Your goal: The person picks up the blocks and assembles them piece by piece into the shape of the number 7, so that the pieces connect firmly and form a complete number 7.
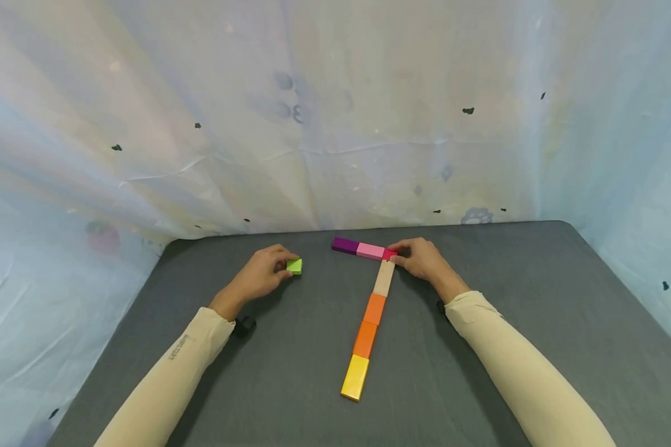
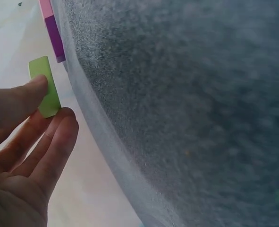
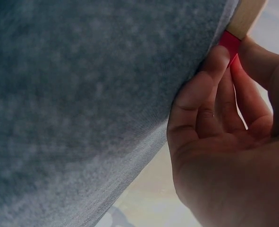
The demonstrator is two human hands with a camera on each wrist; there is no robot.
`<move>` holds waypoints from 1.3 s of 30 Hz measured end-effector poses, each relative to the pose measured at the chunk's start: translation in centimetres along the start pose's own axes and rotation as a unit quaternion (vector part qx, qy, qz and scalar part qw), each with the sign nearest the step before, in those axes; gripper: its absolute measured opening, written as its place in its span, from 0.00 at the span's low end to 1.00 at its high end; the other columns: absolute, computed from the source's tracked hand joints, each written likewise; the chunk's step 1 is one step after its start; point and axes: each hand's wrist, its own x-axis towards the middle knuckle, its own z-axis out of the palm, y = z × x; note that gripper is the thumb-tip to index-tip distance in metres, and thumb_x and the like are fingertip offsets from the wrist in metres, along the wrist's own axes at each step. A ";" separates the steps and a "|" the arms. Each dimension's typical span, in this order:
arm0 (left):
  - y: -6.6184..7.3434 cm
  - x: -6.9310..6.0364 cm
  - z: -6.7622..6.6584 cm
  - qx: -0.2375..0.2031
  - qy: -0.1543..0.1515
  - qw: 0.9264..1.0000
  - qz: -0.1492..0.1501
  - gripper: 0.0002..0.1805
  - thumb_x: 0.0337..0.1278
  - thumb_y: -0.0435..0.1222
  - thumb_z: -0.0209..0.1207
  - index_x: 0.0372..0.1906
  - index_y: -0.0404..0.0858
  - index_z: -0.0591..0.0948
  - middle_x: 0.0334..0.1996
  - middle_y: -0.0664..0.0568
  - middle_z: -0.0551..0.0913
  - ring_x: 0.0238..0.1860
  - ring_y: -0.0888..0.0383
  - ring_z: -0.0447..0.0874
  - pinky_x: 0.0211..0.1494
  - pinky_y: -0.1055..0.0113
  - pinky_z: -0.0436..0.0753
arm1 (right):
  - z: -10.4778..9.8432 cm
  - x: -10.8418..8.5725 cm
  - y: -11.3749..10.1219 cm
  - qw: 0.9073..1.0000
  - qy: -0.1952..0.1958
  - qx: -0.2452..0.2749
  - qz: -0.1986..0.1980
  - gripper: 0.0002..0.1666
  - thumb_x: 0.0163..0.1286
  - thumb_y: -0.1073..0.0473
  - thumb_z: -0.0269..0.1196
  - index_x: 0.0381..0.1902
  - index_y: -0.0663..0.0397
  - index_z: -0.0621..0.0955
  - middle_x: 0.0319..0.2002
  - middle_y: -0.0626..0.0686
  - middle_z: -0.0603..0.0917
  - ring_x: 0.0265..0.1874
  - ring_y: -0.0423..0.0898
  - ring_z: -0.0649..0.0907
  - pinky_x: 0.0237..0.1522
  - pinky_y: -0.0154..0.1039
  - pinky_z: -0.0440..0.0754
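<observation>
My left hand [image 1: 261, 273] pinches a light green block [image 1: 294, 267] between thumb and fingers, left of a bent row of blocks. In the left wrist view the green block [image 2: 45, 90] shows its long face under the thumb. My right hand [image 1: 422, 258] grips a red block [image 1: 389, 254] at the row's corner; in the right wrist view this red block [image 3: 230, 43] meets the end of a plain wooden block [image 3: 247, 18]. Left of the red one lie a pink block [image 1: 371, 251] and a purple block [image 1: 345, 245].
From the corner toward me run the wooden block [image 1: 384, 278], two orange blocks [image 1: 374, 309] and a yellow block [image 1: 355, 377], end to end. They lie on a dark grey cloth-covered table [image 1: 291, 385]. A pale patterned curtain [image 1: 335, 124] hangs behind its far edge.
</observation>
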 end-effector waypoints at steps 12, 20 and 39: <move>-0.8 2.6 0.5 -0.048 -0.030 0.997 -0.049 0.20 0.62 0.30 0.64 0.59 0.38 0.82 0.54 0.45 0.81 0.51 0.48 0.83 0.54 0.54 0.84 | 0.1 0.1 -0.3 1.000 0.006 -0.005 -0.004 0.22 0.73 0.51 0.62 0.63 0.46 0.81 0.64 0.59 0.79 0.61 0.58 0.77 0.65 0.58 0.73; -1.0 3.8 0.8 -0.062 -0.029 0.995 -0.068 0.21 0.61 0.30 0.65 0.59 0.39 0.82 0.53 0.44 0.81 0.52 0.48 0.83 0.55 0.53 0.83 | 0.0 0.0 -0.4 1.000 0.006 -0.010 -0.005 0.22 0.73 0.51 0.62 0.63 0.46 0.81 0.64 0.59 0.79 0.61 0.58 0.77 0.64 0.57 0.73; -0.7 6.5 0.8 -0.078 -0.028 0.991 -0.100 0.21 0.61 0.28 0.64 0.59 0.38 0.82 0.59 0.41 0.81 0.53 0.46 0.82 0.56 0.52 0.83 | -0.4 0.2 -0.7 1.000 0.005 -0.005 -0.004 0.22 0.72 0.50 0.63 0.63 0.45 0.81 0.64 0.57 0.80 0.60 0.56 0.77 0.63 0.55 0.74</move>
